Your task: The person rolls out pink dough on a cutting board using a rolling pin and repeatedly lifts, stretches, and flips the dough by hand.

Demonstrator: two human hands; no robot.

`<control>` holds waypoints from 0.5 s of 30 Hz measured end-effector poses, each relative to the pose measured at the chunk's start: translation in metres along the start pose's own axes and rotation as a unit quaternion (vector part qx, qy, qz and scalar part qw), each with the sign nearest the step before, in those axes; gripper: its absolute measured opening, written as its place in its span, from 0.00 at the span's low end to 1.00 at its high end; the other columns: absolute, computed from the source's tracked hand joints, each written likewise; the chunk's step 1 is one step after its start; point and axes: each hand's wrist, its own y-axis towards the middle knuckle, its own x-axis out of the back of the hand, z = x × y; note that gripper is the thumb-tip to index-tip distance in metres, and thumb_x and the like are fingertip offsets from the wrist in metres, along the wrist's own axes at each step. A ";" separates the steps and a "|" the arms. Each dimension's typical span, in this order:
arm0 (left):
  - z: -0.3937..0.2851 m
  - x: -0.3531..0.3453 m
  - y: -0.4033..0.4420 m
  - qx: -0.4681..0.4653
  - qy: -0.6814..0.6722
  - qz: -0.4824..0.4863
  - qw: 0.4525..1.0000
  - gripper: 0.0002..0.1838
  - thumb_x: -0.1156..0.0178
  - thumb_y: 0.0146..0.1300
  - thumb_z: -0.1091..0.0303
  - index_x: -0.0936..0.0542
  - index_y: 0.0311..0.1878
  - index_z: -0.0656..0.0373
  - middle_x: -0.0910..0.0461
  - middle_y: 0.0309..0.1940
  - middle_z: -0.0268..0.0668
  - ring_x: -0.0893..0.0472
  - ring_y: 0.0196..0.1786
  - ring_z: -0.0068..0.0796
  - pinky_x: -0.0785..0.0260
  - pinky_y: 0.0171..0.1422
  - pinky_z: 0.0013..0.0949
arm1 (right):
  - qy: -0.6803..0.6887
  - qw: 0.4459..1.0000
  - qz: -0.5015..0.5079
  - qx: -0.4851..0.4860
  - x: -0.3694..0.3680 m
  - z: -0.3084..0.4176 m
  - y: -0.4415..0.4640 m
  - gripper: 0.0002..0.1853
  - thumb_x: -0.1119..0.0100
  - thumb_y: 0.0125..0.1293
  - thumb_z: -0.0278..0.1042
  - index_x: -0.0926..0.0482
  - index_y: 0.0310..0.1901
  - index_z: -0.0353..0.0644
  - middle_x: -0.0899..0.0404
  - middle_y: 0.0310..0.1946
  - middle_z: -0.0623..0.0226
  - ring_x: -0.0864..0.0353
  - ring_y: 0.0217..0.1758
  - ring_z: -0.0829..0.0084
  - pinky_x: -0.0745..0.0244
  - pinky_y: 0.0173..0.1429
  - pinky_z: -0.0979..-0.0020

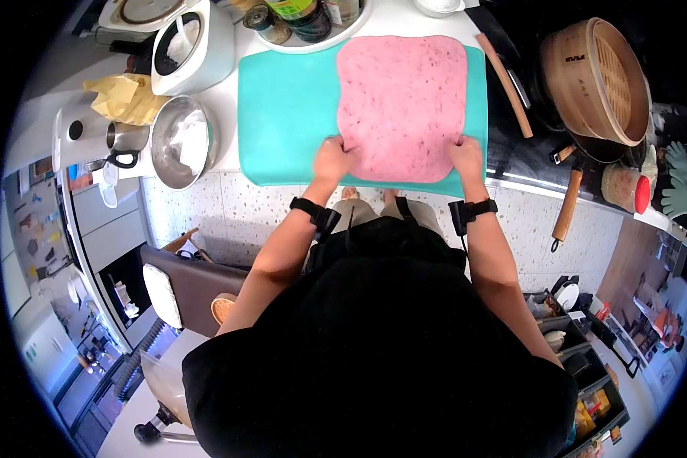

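Note:
A wide, flat sheet of pink dough point(404, 99) with darker specks lies on a turquoise mat point(286, 114), toward the mat's right side. At the dough's near left edge, my left hand point(332, 158) is closed, its curled fingers gripping the border. Across from it, my right hand point(467, 156) is closed in the same way on the near right edge. The fingertips are partly hidden, so how much dough is between them is hard to see. Both wrists wear black straps with small devices.
Left of the mat are a steel bowl point(182, 145) with white powder, a rice cooker point(206, 53) and a steel cup point(126, 137). A wooden rolling stick point(505, 85) and a bamboo steamer point(580, 88) are on the right. Jars on a white tray point(343, 38) stand behind.

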 end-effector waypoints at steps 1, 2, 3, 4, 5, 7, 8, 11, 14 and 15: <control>0.001 -0.003 -0.002 -0.002 -0.001 -0.002 1.000 0.25 0.27 0.54 0.59 0.21 0.47 0.67 0.14 0.36 0.47 0.14 0.38 0.44 0.23 0.43 0.43 | -0.047 0.998 0.045 0.016 -0.002 -0.002 0.004 0.24 0.37 0.61 0.44 0.20 0.50 0.30 0.17 0.41 0.36 0.15 0.47 0.42 0.21 0.53 0.54; 0.001 -0.006 -0.005 -0.036 -0.017 -0.031 0.999 0.22 0.28 0.57 0.60 0.21 0.46 0.68 0.14 0.35 0.46 0.14 0.38 0.42 0.23 0.42 0.42 | -0.047 0.998 0.043 0.018 -0.004 -0.003 0.007 0.24 0.37 0.61 0.44 0.20 0.50 0.30 0.17 0.41 0.36 0.15 0.47 0.42 0.21 0.53 0.54; 0.002 -0.007 -0.005 -0.072 -0.033 -0.061 0.995 0.20 0.30 0.59 0.61 0.21 0.46 0.68 0.15 0.34 0.45 0.14 0.37 0.40 0.24 0.40 0.41 | 0.000 0.999 0.028 0.041 -0.007 -0.005 0.010 0.22 0.38 0.64 0.42 0.20 0.52 0.31 0.16 0.41 0.39 0.14 0.44 0.46 0.20 0.51 0.55; 0.001 -0.003 -0.006 -0.074 -0.035 -0.062 0.995 0.20 0.30 0.59 0.61 0.21 0.46 0.68 0.15 0.34 0.45 0.14 0.37 0.40 0.24 0.40 0.41 | 0.045 0.997 0.013 0.063 -0.008 -0.008 0.011 0.20 0.40 0.67 0.40 0.21 0.53 0.33 0.15 0.40 0.43 0.13 0.42 0.49 0.19 0.48 0.56; -0.001 0.006 -0.009 -0.058 -0.195 -0.023 0.979 0.17 0.31 0.62 0.63 0.21 0.46 0.66 0.15 0.34 0.43 0.15 0.36 0.35 0.24 0.39 0.40 | 0.044 0.997 0.013 0.064 0.001 -0.004 0.006 0.20 0.40 0.67 0.40 0.21 0.53 0.33 0.15 0.40 0.43 0.13 0.42 0.49 0.19 0.48 0.56; -0.007 0.023 -0.024 -0.034 -0.350 0.017 0.936 0.14 0.33 0.65 0.64 0.21 0.46 0.65 0.15 0.34 0.40 0.16 0.36 0.31 0.24 0.38 0.38 | 0.475 0.855 0.183 -0.096 0.030 0.004 -0.010 0.16 0.43 0.72 0.36 0.22 0.56 0.35 0.15 0.40 0.55 0.13 0.37 0.62 0.17 0.42 0.63; -0.014 0.036 -0.035 0.002 -0.415 0.030 0.909 0.13 0.34 0.67 0.64 0.20 0.46 0.64 0.15 0.35 0.39 0.16 0.36 0.28 0.24 0.38 0.35 | 0.468 0.854 0.208 -0.094 0.051 0.010 -0.020 0.14 0.43 0.75 0.35 0.24 0.57 0.38 0.16 0.40 0.63 0.15 0.37 0.72 0.17 0.39 0.69; 0.008 0.026 -0.032 0.054 -0.437 0.054 0.896 0.14 0.33 0.68 0.63 0.20 0.48 0.63 0.16 0.38 0.38 0.17 0.36 0.25 0.22 0.37 0.32 | 0.467 0.863 0.150 -0.121 0.036 -0.032 -0.028 0.14 0.40 0.74 0.36 0.24 0.53 0.37 0.16 0.39 0.62 0.15 0.36 0.71 0.17 0.38 0.69; 0.022 0.006 -0.025 0.104 -0.341 0.029 0.934 0.16 0.32 0.67 0.63 0.20 0.50 0.65 0.16 0.41 0.40 0.16 0.37 0.27 0.20 0.38 0.32 | 0.468 0.871 0.066 -0.136 -0.005 -0.045 -0.036 0.12 0.37 0.72 0.35 0.25 0.50 0.38 0.16 0.37 0.62 0.15 0.33 0.71 0.18 0.38 0.70; 0.018 0.007 -0.026 0.107 -0.351 0.041 0.929 0.17 0.31 0.66 0.63 0.20 0.50 0.65 0.16 0.41 0.40 0.16 0.38 0.27 0.19 0.39 0.31 | 0.453 0.879 0.021 -0.148 -0.015 -0.046 -0.036 0.14 0.36 0.71 0.34 0.26 0.50 0.36 0.16 0.36 0.61 0.15 0.33 0.71 0.17 0.38 0.69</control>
